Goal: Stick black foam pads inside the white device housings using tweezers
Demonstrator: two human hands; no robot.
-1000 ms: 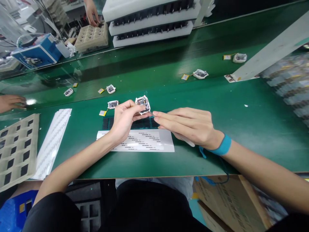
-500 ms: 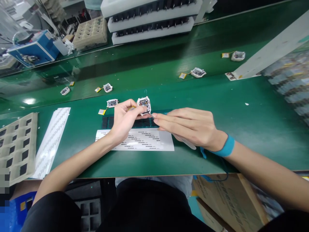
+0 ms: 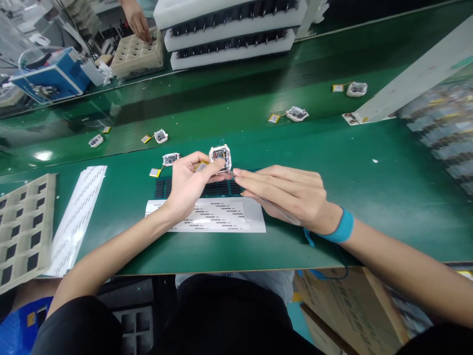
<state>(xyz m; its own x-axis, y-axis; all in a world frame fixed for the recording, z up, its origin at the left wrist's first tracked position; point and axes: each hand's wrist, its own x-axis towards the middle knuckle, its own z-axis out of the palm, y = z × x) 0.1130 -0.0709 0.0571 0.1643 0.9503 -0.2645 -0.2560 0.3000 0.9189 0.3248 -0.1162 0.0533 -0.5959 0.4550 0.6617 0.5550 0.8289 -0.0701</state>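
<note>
My left hand (image 3: 189, 181) is closed on a small white device housing (image 3: 219, 154) with an exposed circuit board, the thumb lying over the board. A yellow-edged battery (image 3: 201, 166) shows beside its fingers. My right hand (image 3: 295, 195), with a blue wrist strap, grips metal tweezers (image 3: 279, 209); their tips meet the housing's lower right edge. What the tips pinch there, if anything, is too small to tell. Beneath the hands lie a sheet of black strips (image 3: 162, 188) and a white printed label sheet (image 3: 221, 226). Just left sits another housing (image 3: 171, 159) wired to a battery (image 3: 154, 172).
Several housings with batteries, one a white housing (image 3: 297, 114), lie along the green belt (image 3: 221, 98). At left are label strips (image 3: 79, 217) and a beige tray (image 3: 27, 227). A white post (image 3: 417, 74) stands right. Another person's hand (image 3: 138, 22) reaches into a far tray (image 3: 136, 56).
The housings on the belt have shifted slightly left. Another person's hand has appeared over the far tray. My hands stay at the same housing; the tweezers have turned a little.
</note>
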